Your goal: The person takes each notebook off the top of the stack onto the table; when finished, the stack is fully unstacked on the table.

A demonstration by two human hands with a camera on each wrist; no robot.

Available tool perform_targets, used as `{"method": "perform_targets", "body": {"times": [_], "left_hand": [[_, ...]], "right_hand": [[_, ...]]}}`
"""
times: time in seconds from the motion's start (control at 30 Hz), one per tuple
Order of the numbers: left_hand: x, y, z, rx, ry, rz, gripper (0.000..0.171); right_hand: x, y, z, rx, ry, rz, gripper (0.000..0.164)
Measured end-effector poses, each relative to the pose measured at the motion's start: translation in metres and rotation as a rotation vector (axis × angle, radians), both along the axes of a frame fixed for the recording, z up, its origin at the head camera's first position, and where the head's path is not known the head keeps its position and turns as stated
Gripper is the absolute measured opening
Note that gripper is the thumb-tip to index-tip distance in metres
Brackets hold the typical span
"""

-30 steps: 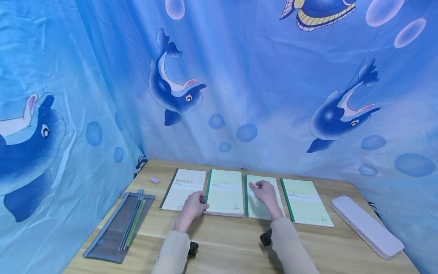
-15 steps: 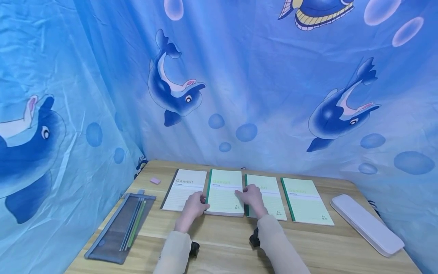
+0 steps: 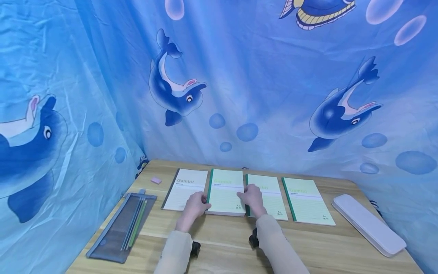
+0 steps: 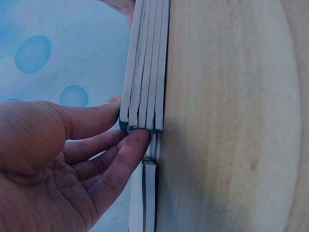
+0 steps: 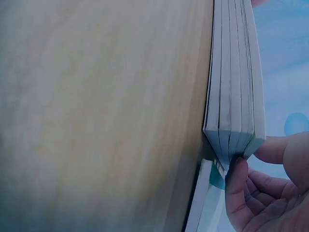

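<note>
A stack of several pale green notebooks (image 3: 226, 190) with green spines lies second from left in a row on the table. My left hand (image 3: 195, 205) holds its spine side, thumb at the top cover's edge; in the left wrist view the fingertips meet the notebooks' stacked spines (image 4: 147, 72). Across from it, my right hand (image 3: 252, 196) grips the opposite side, thumb over the cover and fingers along the page edges (image 5: 231, 87). White notebooks (image 3: 188, 180) with a dark spine lie left of the stack. Another green-spined notebook (image 3: 270, 199) sits under my right hand's outer side.
At the row's right end lies one more green-spined notebook (image 3: 308, 199), with a white pencil case (image 3: 369, 226) beyond it. A grey mesh pouch (image 3: 114, 228) holding pencils is at the left, and a pink eraser (image 3: 156, 180) behind it. A blue curtain (image 3: 273, 95) borders the table.
My right hand has moved left from over the third notebook to the right side of the second stack and taken hold there. My left hand has stayed at the spine side.
</note>
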State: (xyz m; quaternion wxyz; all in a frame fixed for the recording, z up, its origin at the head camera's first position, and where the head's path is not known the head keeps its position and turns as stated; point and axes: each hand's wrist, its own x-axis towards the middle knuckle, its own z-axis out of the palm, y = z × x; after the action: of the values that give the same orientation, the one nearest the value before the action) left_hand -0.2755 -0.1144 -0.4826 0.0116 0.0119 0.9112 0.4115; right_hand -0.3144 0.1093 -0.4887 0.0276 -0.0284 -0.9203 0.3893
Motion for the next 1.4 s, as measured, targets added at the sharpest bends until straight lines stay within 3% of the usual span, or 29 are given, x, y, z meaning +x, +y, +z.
{"method": "perform_targets", "body": {"times": [0.27,0.47,0.83,1.07,1.4], "left_hand": [[0.001,0.0,-0.001,0.005,0.014,-0.002,0.032],[0.002,0.0,0.0,0.003,0.018,-0.004,0.032],[0.002,0.0,0.001,-0.017,0.031,-0.013,0.032],[0.003,-0.001,0.001,-0.033,0.056,-0.018,0.032],[0.003,0.0,0.002,-0.037,0.064,-0.021,0.031]], "right_hand": [[0.001,0.0,0.001,-0.011,-0.032,-0.006,0.034],[0.002,0.002,0.002,-0.018,-0.049,-0.029,0.022],[0.002,0.015,0.003,-0.03,-0.052,-0.031,0.035],[0.005,0.029,0.003,-0.088,-0.03,-0.005,0.039],[0.005,0.054,0.0,-0.203,-0.086,0.014,0.042]]}}
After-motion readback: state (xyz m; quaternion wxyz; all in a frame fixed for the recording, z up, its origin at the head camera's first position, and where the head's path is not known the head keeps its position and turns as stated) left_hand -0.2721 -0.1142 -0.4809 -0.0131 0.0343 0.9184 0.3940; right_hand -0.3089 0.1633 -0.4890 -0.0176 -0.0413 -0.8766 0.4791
